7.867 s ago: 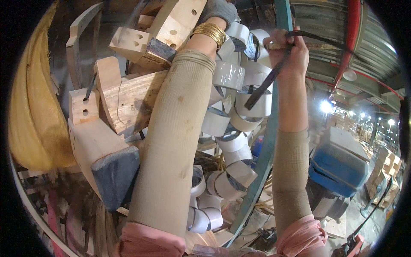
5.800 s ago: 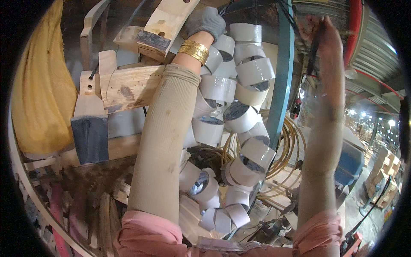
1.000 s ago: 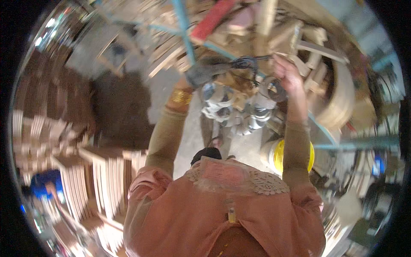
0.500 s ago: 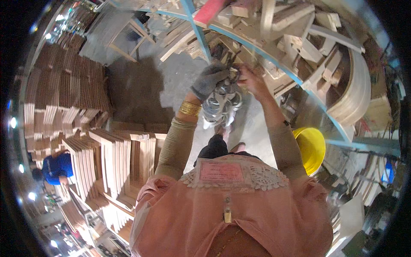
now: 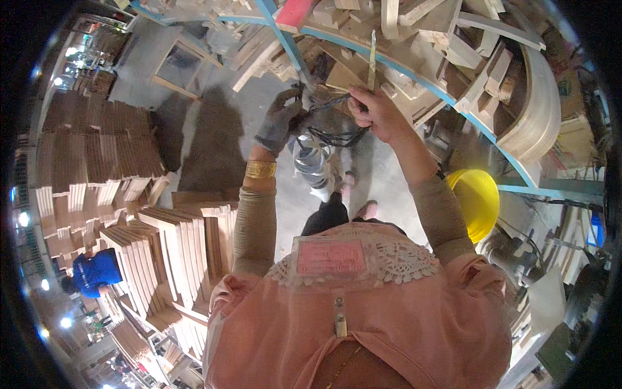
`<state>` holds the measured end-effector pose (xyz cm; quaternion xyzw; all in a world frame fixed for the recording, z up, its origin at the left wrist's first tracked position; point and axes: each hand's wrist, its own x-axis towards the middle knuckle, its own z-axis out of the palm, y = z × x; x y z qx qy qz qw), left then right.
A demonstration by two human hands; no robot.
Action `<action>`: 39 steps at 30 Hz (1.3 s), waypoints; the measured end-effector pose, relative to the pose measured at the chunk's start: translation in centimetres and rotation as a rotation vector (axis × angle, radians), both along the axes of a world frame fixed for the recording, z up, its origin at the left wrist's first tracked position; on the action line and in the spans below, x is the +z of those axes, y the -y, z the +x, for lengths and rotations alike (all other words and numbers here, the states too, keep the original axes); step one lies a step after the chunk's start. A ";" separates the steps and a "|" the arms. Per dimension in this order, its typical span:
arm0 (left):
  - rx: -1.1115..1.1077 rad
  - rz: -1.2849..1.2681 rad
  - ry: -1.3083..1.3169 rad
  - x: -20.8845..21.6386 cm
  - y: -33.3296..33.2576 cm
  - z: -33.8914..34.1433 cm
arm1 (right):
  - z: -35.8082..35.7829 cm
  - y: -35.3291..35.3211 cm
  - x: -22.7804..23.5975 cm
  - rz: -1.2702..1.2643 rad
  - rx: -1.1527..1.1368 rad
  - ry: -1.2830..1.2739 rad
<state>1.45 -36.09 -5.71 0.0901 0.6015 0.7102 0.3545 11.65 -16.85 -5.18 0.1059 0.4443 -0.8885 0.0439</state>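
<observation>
Beige-sleeved forearms (image 5: 256, 223): wider apart than earlier.
White cylindrical tape rolls (image 5: 312, 165): left of centre, apparently strung.
Grey-gloved left hand (image 5: 278, 124): half-curled; hold uncertain.
Bare right hand (image 5: 382, 115): closed on thin black cord (image 5: 340, 139) and slender yellowish strip (image 5: 372, 59).
Cord: slack, seemingly untied.

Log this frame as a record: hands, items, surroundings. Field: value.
left hand: grey glove, beside black cord; grip unclear
right hand: bare, closed on the cord; thin pale strip juts up from it
rolls: white rolls, below left hand
right side: yellow bucket
left side: stacked boards, person in blue
</observation>
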 end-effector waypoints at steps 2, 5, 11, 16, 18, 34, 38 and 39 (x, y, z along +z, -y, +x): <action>-0.148 -0.190 -0.691 -4.9 3.0 -2.0 | 0.2 1.6 1.0 0.013 0.038 0.014; -0.209 0.158 0.395 -7.2 0.1 -1.9 | 1.1 0.6 -0.9 0.054 -0.050 0.108; -0.033 -0.007 0.157 -15.1 -2.4 0.6 | 4.5 -0.4 -7.7 -0.097 -0.196 0.347; 0.236 0.326 0.605 -22.1 -2.5 -1.3 | 7.3 -2.2 -11.8 -0.214 -0.382 0.555; 0.300 0.299 0.694 -23.0 -3.6 -2.1 | 9.0 -2.6 -13.9 -0.252 -0.430 0.601; -0.582 -0.508 -0.434 -21.7 -1.7 -7.1 | 10.9 -3.2 -12.9 -0.088 -0.625 0.535; -0.880 -0.328 -0.425 -24.5 -2.5 -4.9 | 7.9 -4.4 -11.2 -0.171 -0.677 0.465; -0.957 -0.347 -0.483 -24.5 -3.1 -4.1 | 7.7 -4.9 -11.3 -0.176 -0.681 0.429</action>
